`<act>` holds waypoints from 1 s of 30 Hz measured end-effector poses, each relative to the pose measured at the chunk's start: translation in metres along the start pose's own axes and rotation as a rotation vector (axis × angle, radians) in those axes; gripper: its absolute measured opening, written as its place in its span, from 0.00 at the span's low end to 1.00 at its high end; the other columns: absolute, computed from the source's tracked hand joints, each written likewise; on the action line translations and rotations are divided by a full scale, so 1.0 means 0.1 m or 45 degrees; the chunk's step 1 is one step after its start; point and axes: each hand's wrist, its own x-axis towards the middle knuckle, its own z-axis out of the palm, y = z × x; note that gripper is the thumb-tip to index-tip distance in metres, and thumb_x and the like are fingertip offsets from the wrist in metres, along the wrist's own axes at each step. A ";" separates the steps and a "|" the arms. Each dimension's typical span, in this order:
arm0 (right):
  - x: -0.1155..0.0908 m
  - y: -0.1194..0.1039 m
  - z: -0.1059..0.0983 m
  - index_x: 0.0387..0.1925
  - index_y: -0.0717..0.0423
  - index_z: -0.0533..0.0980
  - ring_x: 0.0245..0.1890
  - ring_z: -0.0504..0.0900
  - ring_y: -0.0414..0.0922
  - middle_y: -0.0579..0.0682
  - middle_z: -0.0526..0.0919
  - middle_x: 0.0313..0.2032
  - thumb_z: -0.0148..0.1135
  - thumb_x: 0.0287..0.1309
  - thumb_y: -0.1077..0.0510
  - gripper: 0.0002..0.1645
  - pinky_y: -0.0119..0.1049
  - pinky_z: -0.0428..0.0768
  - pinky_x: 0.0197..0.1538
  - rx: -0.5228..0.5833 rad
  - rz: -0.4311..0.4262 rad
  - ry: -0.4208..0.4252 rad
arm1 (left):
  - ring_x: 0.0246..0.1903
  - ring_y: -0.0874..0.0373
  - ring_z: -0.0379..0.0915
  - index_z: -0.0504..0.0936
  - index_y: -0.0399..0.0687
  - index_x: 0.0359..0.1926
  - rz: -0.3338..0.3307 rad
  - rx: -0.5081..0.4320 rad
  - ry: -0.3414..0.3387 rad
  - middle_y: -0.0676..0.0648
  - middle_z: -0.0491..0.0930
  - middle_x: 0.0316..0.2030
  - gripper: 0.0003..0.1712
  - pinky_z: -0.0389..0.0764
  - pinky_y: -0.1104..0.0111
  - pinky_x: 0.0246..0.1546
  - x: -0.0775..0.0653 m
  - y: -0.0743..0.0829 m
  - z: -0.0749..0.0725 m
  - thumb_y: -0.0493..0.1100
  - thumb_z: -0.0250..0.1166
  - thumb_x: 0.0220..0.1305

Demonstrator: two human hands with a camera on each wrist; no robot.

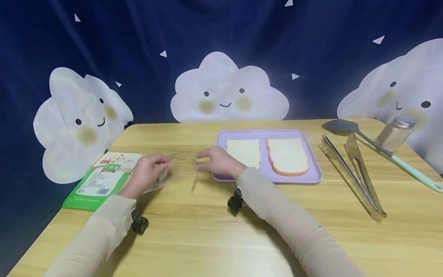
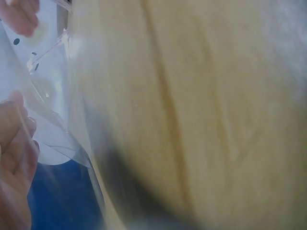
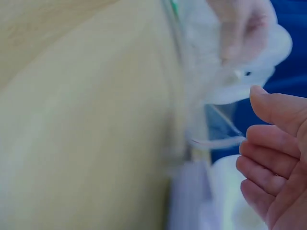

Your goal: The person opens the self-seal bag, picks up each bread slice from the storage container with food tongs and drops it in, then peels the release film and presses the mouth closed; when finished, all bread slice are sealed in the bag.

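My left hand (image 1: 147,174) pinches a clear, thin plastic film (image 1: 158,186) between thumb and fingers, left of the table's middle. The film stretches rightward, and its far edge reaches my right hand (image 1: 221,163). In the right wrist view, a see-through strip of the film (image 3: 216,143) comes right up to the right hand's fingertips (image 3: 249,148). That hand's thumb stands apart and its fingers are loosely bent. It hovers beside the left edge of a purple tray (image 1: 264,179), overlapping a bread slice (image 1: 243,150) in the head view.
A second bread slice (image 1: 287,156) lies on the tray's right half. Under the left forearm is a green and white food packet (image 1: 104,181). At right lie metal tongs (image 1: 356,175) and a spatula with a mint handle (image 1: 412,171), next to a lidded glass jar (image 1: 396,132).
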 end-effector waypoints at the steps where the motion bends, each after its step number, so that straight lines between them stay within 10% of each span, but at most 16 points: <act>1: -0.04 0.00 -0.05 0.58 0.57 0.71 0.62 0.68 0.48 0.52 0.73 0.59 0.61 0.57 0.51 0.28 0.39 0.64 0.65 0.002 0.005 0.013 | 0.29 0.56 0.73 0.83 0.40 0.36 0.004 0.003 -0.004 0.42 0.83 0.37 0.06 0.74 0.67 0.30 0.00 0.00 0.00 0.38 0.62 0.61; 30: -1.68 0.78 -1.29 0.59 0.64 0.69 0.57 0.72 0.58 0.64 0.74 0.55 0.59 0.59 0.48 0.32 0.51 0.66 0.61 0.019 0.385 0.510 | 0.34 0.53 0.77 0.83 0.43 0.33 0.103 0.032 -0.013 0.45 0.84 0.34 0.03 0.76 0.60 0.36 0.05 -0.01 0.07 0.37 0.63 0.59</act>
